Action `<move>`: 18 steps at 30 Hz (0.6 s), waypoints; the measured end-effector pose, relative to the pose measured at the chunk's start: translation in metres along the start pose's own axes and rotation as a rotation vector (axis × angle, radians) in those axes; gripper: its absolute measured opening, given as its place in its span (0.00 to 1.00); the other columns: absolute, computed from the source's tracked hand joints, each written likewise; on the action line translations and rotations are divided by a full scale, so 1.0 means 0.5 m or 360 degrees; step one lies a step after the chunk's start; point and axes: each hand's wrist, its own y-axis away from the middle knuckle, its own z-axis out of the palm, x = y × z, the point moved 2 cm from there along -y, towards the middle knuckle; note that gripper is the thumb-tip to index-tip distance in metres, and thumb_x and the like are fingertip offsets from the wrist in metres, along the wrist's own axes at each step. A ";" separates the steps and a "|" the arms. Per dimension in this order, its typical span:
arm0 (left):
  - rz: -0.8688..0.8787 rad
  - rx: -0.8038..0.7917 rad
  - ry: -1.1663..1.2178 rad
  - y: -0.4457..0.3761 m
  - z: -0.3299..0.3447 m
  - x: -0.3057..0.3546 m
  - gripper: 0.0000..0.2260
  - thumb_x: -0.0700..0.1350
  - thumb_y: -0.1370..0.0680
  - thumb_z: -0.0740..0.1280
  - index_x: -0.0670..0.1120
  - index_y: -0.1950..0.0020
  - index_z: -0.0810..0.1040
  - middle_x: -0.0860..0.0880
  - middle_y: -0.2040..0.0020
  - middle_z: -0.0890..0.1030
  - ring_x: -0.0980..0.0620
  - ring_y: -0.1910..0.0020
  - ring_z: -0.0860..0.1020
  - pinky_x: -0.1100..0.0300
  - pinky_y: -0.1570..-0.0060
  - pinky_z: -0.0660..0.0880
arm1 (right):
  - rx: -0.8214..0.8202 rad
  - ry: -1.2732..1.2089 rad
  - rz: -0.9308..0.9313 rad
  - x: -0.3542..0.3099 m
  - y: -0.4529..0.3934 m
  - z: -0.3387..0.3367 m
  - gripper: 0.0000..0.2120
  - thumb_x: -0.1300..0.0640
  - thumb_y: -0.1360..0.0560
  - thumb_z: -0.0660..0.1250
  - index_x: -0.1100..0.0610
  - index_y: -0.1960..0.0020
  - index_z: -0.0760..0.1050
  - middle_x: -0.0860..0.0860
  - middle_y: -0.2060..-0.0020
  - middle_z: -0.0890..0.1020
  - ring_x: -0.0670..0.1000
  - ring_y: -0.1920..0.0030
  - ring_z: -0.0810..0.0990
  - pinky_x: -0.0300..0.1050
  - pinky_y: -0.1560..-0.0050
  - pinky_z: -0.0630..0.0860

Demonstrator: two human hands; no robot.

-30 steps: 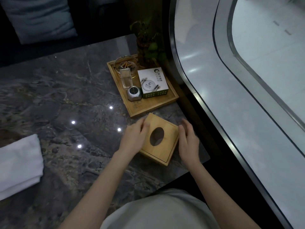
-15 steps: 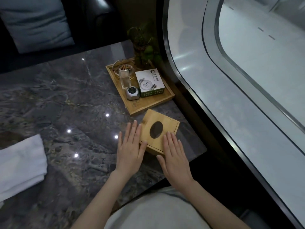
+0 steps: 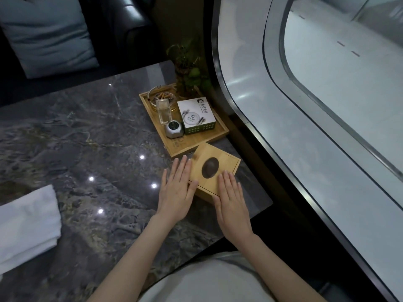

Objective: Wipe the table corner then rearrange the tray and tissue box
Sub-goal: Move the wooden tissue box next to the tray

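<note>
I am on the tidy-up step. My left hand [image 3: 177,188] and right hand [image 3: 231,198] lie flat and open on the square wooden tissue box with the oval hole [image 3: 214,171], grasping nothing. The box sits crooked, touching the flat wooden tray [image 3: 197,142], near the corner of the grey marble table [image 3: 87,138]. Next I think I must turn it straight.

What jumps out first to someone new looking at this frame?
Two flat, open hands, left hand and right hand, rest at the near edge of a wooden tissue box at the marble table's right corner. Just beyond it sits a wooden tray with small items; a folded white towel lies far left.
</note>
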 end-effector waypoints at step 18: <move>0.0203 -0.0070 -0.0117 -0.115 -0.006 0.012 0.27 0.59 0.24 0.37 0.52 0.27 0.39 0.56 0.27 0.40 0.58 0.27 0.37 0.55 0.28 0.38 | 0.0000 0.0155 0.0185 0.016 -0.069 -0.012 0.28 0.48 0.19 0.40 0.63 0.29 0.62 0.58 0.29 0.67 0.52 0.28 0.57 0.43 0.28 0.42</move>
